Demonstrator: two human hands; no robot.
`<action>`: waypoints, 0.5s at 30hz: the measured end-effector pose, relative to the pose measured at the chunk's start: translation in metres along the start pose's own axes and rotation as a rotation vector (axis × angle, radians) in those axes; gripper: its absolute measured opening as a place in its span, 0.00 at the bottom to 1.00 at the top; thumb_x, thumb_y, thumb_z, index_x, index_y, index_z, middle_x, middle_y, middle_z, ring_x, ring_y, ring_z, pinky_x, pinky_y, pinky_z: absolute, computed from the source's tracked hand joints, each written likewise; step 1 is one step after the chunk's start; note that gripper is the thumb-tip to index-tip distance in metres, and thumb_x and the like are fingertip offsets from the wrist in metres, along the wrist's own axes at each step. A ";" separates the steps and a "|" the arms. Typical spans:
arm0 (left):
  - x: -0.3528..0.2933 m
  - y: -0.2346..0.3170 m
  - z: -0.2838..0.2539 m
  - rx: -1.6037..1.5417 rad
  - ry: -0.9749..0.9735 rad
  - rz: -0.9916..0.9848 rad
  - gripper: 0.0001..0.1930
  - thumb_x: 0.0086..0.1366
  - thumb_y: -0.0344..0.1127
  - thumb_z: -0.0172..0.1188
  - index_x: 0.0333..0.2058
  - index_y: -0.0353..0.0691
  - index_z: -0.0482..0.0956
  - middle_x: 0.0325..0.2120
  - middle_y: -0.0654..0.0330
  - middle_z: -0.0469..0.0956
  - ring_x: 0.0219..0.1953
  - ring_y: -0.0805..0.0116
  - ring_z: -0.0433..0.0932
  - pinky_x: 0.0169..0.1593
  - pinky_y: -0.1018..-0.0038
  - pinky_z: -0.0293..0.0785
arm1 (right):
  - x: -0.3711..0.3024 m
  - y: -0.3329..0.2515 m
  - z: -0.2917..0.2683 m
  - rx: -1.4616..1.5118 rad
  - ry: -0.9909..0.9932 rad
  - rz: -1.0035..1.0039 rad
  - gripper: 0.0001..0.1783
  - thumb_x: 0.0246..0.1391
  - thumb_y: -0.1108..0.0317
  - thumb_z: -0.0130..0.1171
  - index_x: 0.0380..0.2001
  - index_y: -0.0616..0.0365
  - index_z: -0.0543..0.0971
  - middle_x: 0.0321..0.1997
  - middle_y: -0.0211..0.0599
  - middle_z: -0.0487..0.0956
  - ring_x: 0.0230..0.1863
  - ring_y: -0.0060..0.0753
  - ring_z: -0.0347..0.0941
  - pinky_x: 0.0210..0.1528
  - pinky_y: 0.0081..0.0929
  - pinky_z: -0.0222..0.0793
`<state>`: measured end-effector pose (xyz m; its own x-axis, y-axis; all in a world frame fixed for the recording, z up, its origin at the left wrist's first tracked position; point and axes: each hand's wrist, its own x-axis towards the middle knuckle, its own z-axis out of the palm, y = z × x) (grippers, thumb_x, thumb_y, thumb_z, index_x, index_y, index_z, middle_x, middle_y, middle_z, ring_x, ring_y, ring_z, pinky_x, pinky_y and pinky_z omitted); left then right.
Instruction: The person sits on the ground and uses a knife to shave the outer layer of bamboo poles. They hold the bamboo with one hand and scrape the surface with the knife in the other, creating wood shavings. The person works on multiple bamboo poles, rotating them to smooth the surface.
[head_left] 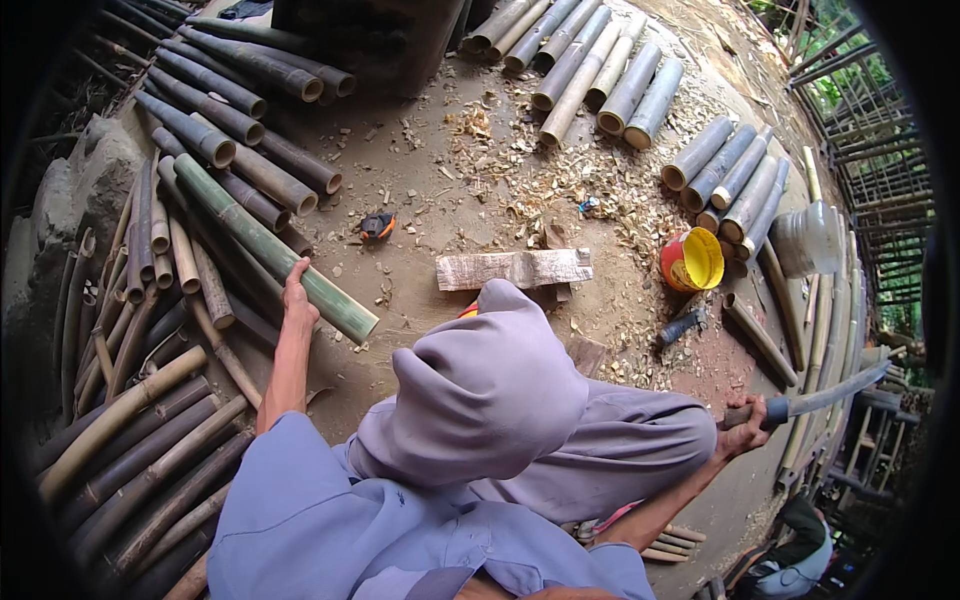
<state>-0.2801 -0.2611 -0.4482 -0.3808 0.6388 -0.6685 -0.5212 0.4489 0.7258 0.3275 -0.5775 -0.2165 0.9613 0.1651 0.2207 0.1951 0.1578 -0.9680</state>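
At the left, my left hand (300, 293) is closed around a thick green bamboo pole (270, 240) near its lower end, which points toward the middle of the floor. The pole slants up to the far left, over darker pieces. Out to the right, my right hand (745, 428) grips the dark handle of a machete (838, 388); its long curved blade extends away to the right. In front of my knees lies a notched, pale wooden block (513, 268), and neither hand touches it.
Cut bamboo tubes (235, 110) are piled at the far left, with more poles (150, 450) at near left. Several tubes (590, 75) lie at the back. A yellow-lined bucket (692, 260) and a cloudy jar (803, 240) stand at right. Wood shavings (520, 190) and an orange-black tape measure (377, 227) dot the floor.
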 end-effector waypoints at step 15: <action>-0.032 -0.014 -0.001 0.241 0.312 0.020 0.36 0.42 0.42 0.74 0.46 0.28 0.68 0.40 0.51 0.72 0.42 0.56 0.74 0.48 0.55 0.72 | -0.023 -0.053 0.030 0.224 -0.350 0.192 0.27 0.56 0.71 0.54 0.58 0.61 0.59 0.28 0.35 0.70 0.24 0.24 0.68 0.25 0.22 0.67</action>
<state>-0.2609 -0.2883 -0.4375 -0.6223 0.4453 -0.6438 -0.3312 0.5954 0.7320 0.2890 -0.5604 -0.1670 0.8447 0.5249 0.1046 -0.0636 0.2925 -0.9542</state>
